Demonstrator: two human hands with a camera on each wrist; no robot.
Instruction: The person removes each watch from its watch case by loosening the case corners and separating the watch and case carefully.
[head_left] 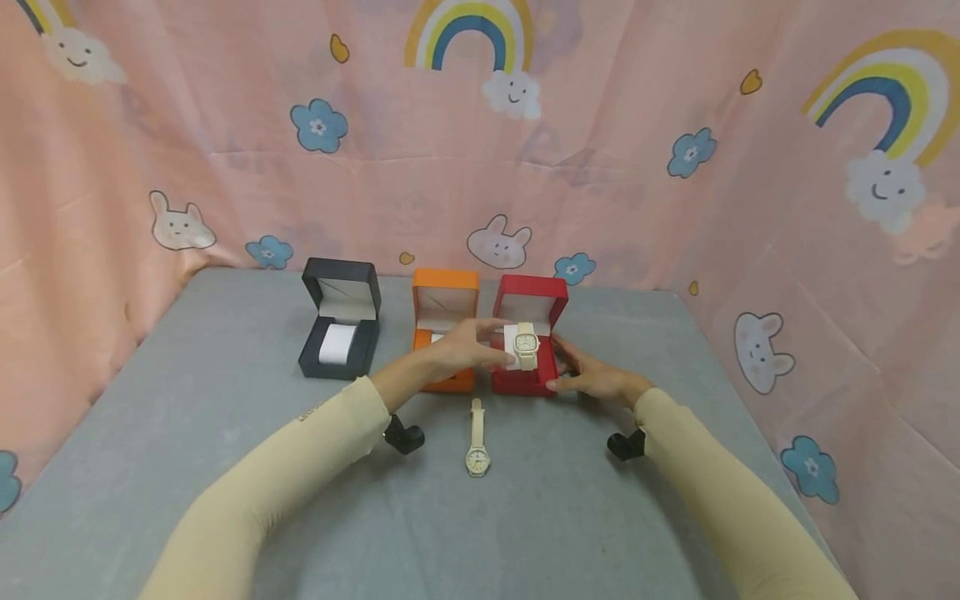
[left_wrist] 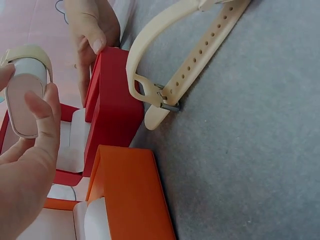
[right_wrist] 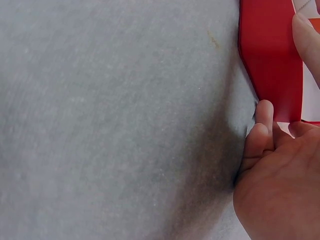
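My left hand (head_left: 463, 346) holds a white watch cushion (head_left: 511, 357) by its ends, above the open red watch box (head_left: 517, 384). Around that cushion is strapped a cream watch (head_left: 527, 342), its squarish dial turned toward the head camera. In the left wrist view the cushion's pale oval end (left_wrist: 24, 110) sits between thumb and fingers. My right hand (head_left: 596, 379) grips the red box at its right side, thumb near the front corner; the right wrist view shows its fingers low against the red wall (right_wrist: 270, 55). Part of the box interior is hidden behind the left hand.
Left of the red box stands an open orange watch box (head_left: 446, 278), partly behind my left hand. An open black box (head_left: 341, 271) with a white cushion (head_left: 337, 343) is farther left. A second cream watch (head_left: 477, 460) lies on the grey tabletop (head_left: 540, 517). Behind hangs a pink curtain (head_left: 405, 167).
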